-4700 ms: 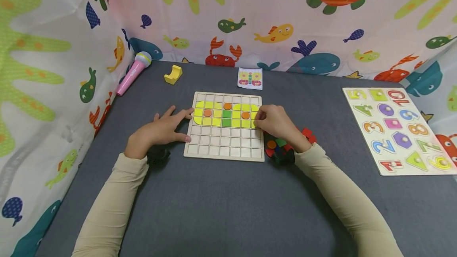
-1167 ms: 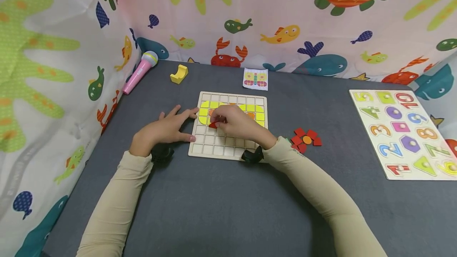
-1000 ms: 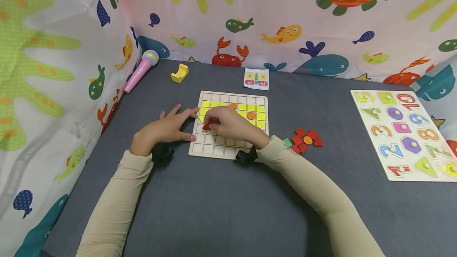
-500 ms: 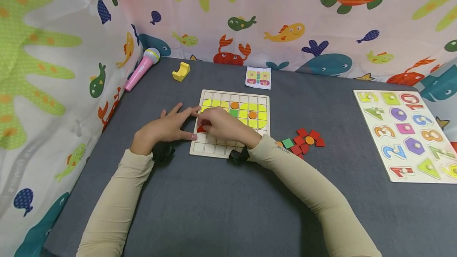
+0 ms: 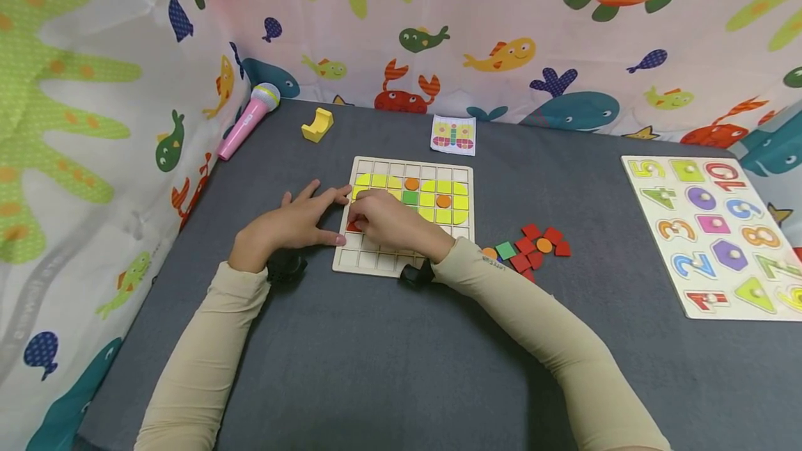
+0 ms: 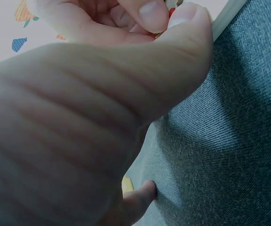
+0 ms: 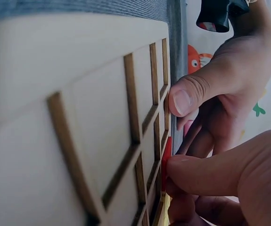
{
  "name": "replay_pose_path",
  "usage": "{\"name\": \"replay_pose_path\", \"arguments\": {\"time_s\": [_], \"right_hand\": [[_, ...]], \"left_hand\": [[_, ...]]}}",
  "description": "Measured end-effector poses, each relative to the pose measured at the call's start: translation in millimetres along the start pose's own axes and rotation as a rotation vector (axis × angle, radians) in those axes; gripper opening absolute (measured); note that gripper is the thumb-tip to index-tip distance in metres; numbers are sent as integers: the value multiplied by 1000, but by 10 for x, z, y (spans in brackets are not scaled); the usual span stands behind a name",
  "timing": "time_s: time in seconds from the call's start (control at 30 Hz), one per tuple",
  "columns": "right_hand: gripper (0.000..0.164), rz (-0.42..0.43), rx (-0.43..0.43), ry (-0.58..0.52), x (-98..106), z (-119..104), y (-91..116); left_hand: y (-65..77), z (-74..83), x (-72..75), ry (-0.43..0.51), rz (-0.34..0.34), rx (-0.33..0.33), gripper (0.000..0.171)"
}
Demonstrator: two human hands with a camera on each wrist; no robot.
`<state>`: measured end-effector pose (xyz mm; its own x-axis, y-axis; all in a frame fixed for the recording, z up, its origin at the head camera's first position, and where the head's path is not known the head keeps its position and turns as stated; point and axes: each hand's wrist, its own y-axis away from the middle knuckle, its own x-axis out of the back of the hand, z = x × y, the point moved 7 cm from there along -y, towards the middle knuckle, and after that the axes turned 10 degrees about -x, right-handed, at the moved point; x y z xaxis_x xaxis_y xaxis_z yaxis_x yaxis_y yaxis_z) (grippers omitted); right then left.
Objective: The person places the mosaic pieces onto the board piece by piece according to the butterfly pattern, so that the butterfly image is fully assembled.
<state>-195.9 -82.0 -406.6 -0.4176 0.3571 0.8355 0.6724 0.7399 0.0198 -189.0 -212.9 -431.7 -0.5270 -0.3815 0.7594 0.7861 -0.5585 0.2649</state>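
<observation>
A wooden grid board (image 5: 370, 261) lies on the grey cloth, its upper cells filled with yellow tiles (image 5: 459, 202), orange round tiles and green tiles. My left hand (image 5: 285, 228) lies spread along the board's left edge, fingertips and thumb touching the rim. Over the board's left side, my right hand (image 5: 397, 223) pinches a red tile (image 5: 354, 227) at the leftmost column, just below the yellow rows. In the right wrist view the thumb covers part of this red tile (image 7: 166, 157), and it sits right at the grid. The right hand hides several middle cells.
Loose red tiles (image 5: 520, 262), a green tile (image 5: 505, 250) and orange discs lie right of the board. Behind it lies a butterfly pattern card (image 5: 453, 136). A yellow block (image 5: 317, 125) and pink toy microphone (image 5: 247, 122) are back left; a number puzzle (image 5: 689, 228) is far right.
My right hand has moved from the right end of the yellow pattern to the board's left column, carrying a red tile leftward. It is nearly still over the last half second. My left hand stays at the edge.
</observation>
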Motion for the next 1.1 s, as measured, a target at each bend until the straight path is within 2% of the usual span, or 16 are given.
{"name": "replay_pose_path", "arguments": {"time_s": [0.27,0.47,0.7,0.83,1.1], "right_hand": [[23,-8,-3,-15,18,40,55],[18,-15,-3,-36,92,106,224],[12,39,-57,-97,323,370,571],[12,101,-99,-122,505,573,805],[13,183,-260,-140,763,1010,1315]], "left_hand": [[-23,-25,-11,3,-12,8,75],[-23,-33,-16,5,-20,15,73],[6,5,9,38,-23,12,77],[-10,-64,-5,40,-20,9,77],[-10,-28,-10,30,-31,26,74]]}}
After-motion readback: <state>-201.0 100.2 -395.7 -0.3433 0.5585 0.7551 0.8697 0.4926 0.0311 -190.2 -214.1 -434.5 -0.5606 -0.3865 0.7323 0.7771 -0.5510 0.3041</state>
